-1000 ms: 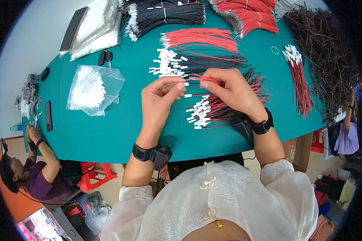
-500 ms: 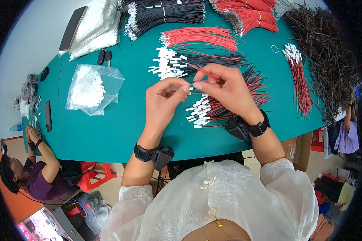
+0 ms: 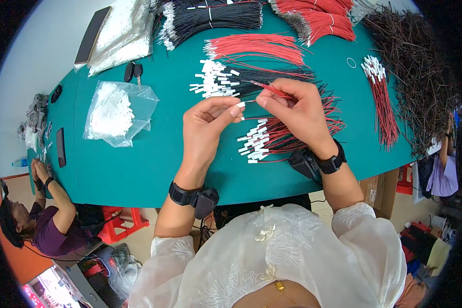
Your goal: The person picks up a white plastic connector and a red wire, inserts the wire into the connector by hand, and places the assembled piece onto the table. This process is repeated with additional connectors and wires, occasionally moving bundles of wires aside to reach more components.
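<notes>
Above the middle of the green table, my left hand (image 3: 205, 126) is closed, thumb and fingertip pinching a small white connector (image 3: 242, 104). My right hand (image 3: 299, 110) is closed around a few thin red wires (image 3: 267, 87), whose ends stick out past the fingers. A short wire stretch shows between its fingertips and the connector. Just beyond my hands lie black wires with white connectors (image 3: 214, 77). Under my right hand is a pile of red and black wires with white connectors (image 3: 256, 141). Loose red wires (image 3: 254, 49) lie farther back.
A clear bag of white connectors (image 3: 110, 115) lies left, near keys (image 3: 137, 72). Black wire bundles (image 3: 215, 19) and red ones (image 3: 326, 23) fill the back. On the right are a connector-ended bundle (image 3: 382, 102) and a dark wire heap (image 3: 416, 77). A co-worker (image 3: 51, 226) sits left.
My right hand has shifted slightly right, away from my left fingertips. The white connector in my left hand now shows more clearly, with a wire stretch between the hands.
</notes>
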The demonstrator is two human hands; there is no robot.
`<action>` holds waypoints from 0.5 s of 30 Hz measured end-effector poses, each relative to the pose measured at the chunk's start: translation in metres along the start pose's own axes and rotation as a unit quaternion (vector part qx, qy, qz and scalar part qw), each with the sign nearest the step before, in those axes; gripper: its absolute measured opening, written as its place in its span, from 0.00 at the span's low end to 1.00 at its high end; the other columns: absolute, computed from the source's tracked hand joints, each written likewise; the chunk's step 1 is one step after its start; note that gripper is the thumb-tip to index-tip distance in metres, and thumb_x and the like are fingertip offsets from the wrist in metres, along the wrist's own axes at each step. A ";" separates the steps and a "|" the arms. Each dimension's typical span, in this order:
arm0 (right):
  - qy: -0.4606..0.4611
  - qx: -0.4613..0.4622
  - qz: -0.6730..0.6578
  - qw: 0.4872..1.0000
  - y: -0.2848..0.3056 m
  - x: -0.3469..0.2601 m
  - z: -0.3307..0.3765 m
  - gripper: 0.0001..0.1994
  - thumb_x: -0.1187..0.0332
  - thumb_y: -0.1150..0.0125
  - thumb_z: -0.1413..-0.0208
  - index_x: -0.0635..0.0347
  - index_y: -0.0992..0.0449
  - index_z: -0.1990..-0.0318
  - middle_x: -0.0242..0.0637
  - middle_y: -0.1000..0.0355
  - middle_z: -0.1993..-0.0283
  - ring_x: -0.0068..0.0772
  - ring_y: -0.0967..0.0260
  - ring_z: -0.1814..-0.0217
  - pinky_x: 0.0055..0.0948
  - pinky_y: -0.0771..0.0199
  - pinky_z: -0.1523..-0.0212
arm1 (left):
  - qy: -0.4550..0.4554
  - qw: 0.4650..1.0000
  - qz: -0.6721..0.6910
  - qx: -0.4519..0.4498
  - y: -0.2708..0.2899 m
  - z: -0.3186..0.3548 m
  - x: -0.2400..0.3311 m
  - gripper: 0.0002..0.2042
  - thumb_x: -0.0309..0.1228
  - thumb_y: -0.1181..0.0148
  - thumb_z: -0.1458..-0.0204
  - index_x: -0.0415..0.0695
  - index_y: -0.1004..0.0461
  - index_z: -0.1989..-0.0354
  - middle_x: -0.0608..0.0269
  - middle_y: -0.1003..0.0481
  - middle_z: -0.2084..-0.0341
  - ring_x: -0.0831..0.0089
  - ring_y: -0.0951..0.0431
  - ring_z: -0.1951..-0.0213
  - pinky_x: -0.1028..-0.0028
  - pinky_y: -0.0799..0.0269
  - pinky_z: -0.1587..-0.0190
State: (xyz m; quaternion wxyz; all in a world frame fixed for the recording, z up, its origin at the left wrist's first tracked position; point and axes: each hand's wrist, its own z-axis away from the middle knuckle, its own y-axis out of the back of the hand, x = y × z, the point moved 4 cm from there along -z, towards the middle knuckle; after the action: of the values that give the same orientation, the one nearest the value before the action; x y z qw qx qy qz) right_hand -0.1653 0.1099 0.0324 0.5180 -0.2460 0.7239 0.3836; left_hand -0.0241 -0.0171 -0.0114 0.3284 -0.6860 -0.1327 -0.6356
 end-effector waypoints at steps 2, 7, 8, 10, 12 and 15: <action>-0.004 0.000 -0.003 1.000 -0.001 0.001 0.000 0.06 0.74 0.32 0.47 0.67 0.23 0.71 0.21 0.39 0.78 0.10 0.50 0.75 0.19 0.50 0.76 | 0.003 1.000 0.008 -0.008 0.001 0.000 0.000 0.08 0.22 0.36 0.46 0.34 0.22 0.58 0.56 0.19 0.66 0.74 0.19 0.65 0.77 0.23 0.61; -0.011 -0.001 -0.005 1.000 -0.001 0.001 0.000 0.06 0.74 0.32 0.47 0.67 0.23 0.71 0.20 0.38 0.77 0.10 0.50 0.75 0.18 0.51 0.76 | 0.014 1.000 0.015 -0.005 0.001 0.001 0.000 0.08 0.21 0.36 0.46 0.34 0.22 0.58 0.56 0.19 0.66 0.74 0.19 0.65 0.77 0.23 0.60; -0.011 -0.002 -0.002 1.000 0.000 0.001 0.000 0.06 0.74 0.33 0.47 0.67 0.23 0.71 0.20 0.37 0.77 0.10 0.50 0.75 0.18 0.51 0.76 | 0.014 1.000 0.015 -0.005 0.001 0.001 0.001 0.08 0.21 0.36 0.46 0.34 0.22 0.58 0.56 0.19 0.66 0.74 0.19 0.65 0.77 0.23 0.60; -0.012 -0.001 -0.002 1.000 0.000 0.001 0.000 0.06 0.74 0.33 0.47 0.67 0.23 0.71 0.20 0.37 0.77 0.10 0.50 0.75 0.18 0.50 0.76 | 0.012 1.000 0.014 -0.010 0.000 0.001 0.001 0.08 0.21 0.35 0.46 0.34 0.22 0.58 0.56 0.19 0.66 0.74 0.19 0.65 0.77 0.23 0.60; -0.015 0.001 -0.002 1.000 0.000 0.002 0.000 0.06 0.74 0.33 0.47 0.67 0.23 0.71 0.20 0.37 0.77 0.10 0.50 0.75 0.18 0.50 0.76 | 0.011 1.000 0.013 -0.013 0.000 0.000 0.001 0.08 0.21 0.35 0.46 0.34 0.22 0.58 0.56 0.19 0.66 0.74 0.19 0.65 0.77 0.23 0.60; -0.009 0.007 -0.006 1.000 0.000 0.003 0.000 0.06 0.74 0.33 0.46 0.67 0.23 0.70 0.20 0.36 0.76 0.10 0.49 0.75 0.17 0.50 0.76 | 0.015 1.000 0.012 -0.015 0.000 0.001 0.001 0.08 0.21 0.35 0.46 0.34 0.22 0.58 0.56 0.19 0.66 0.74 0.19 0.65 0.77 0.23 0.60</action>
State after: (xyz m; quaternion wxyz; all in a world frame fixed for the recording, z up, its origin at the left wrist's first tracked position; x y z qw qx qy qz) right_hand -0.1657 0.1101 0.0299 0.5289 -0.2433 0.7201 0.3775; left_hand -0.0236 -0.0167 -0.0108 0.3277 -0.6828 -0.1106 -0.6435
